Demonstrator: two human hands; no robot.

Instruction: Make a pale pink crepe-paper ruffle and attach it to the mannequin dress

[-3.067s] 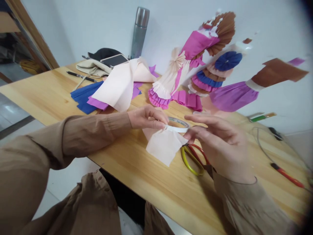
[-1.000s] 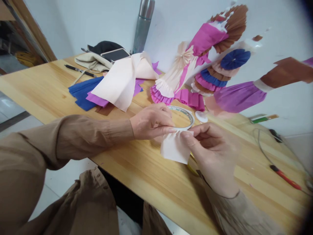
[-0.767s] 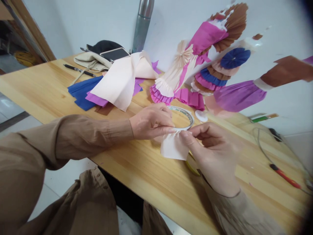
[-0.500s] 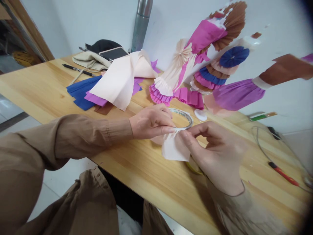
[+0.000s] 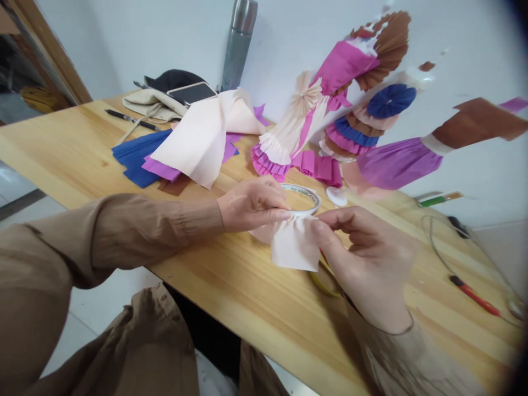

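Right hand [image 5: 363, 264] has changed most since about three seconds ago: its fingers were spread loosely beside the ring back then, and now the thumb and forefinger are pinched together on the top corner of the paper strip [image 5: 295, 245]. Tape roll [image 5: 315, 203] has also tipped, so you can see into the hole and read the print inside, where it was closer to edge-on before.

Left hand [image 5: 256, 203] is closed up pretty tight, thumb pressing the strip's top edge against the near side of the roll and the other fingers tucked behind. My guess is that the thumb is there to stop those little pleats springing loose, while the roll gives a firm edge to press on. Right hand's gap is basically nil, just paper between the fingertips, probably to feed and steady the unpleated end.

So the strip hangs down off the roll, gathered at the top and flat at the bottom, held over the worktop [image 5: 231, 297] between the two hands. Another pinkish bit of paper [image 5: 262, 234] pokes out under the left hand; can't tell if it's joined on.

Scissors [image 5: 319, 285] lie mostly hidden behind the right hand, handy for grabbing I suppose. Big cream sheet [image 5: 193, 137] sits on the blue paper [image 5: 140, 157], off to the left and out of the way.
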